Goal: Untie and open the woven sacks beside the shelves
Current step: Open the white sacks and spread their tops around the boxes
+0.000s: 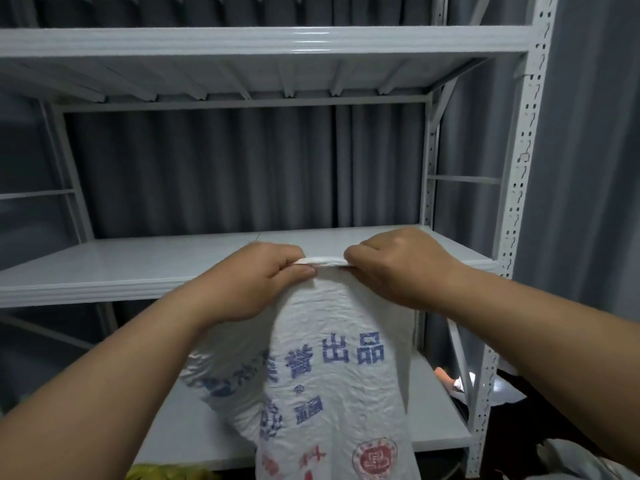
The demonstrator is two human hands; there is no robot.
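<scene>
Both hands lift the woven sack (332,368) before the front edge of the shelf (138,268); left hand (258,282) and right hand (398,268) pinch its mouth shut; opening seems underway, needing the edges pulled apart

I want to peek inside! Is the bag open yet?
Not yet. No string shows on the white sack, so the tie may be off, though the hands could hide it. The left hand and right hand each pinch its top edge, which lies flat and closed between them. Pulling the mouth apart is left.
</scene>
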